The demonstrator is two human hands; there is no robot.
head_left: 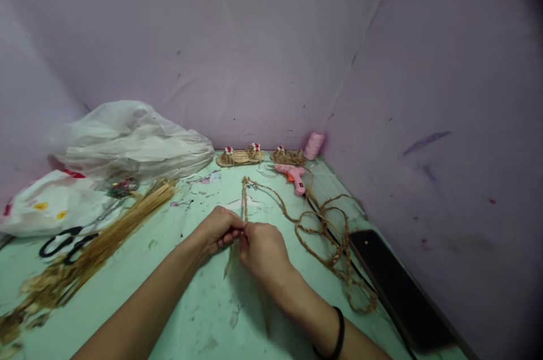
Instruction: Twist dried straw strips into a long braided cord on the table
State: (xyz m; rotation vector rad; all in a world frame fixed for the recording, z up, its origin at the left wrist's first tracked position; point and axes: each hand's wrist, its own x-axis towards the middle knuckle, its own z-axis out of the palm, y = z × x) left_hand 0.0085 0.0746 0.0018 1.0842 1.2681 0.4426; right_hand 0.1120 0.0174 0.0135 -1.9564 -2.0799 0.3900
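Observation:
Both my hands meet at the middle of the green tabletop, pinching the near end of a braided straw cord [245, 205]. My left hand [221, 228] is closed on it from the left, thumb and forefinger at the braid. Against it, my right hand [263, 244] is curled shut on the cord's strands, knuckles up. Loose fibre ends hang below the hands. From my fingers the braid runs straight away to a small loop or nail at the far end, then bends right into a long tangled length of cord [311, 230]. The fingertips are partly hidden.
At left lie a bundle of dry straw [123, 218], black-handled scissors [63, 244], and plastic bags [139, 142]. Along the back wall sit woven soles [240, 157], a pink glue gun [292, 176] and a pink thread spool [314, 145]. A black phone-like slab [399, 292] lies right.

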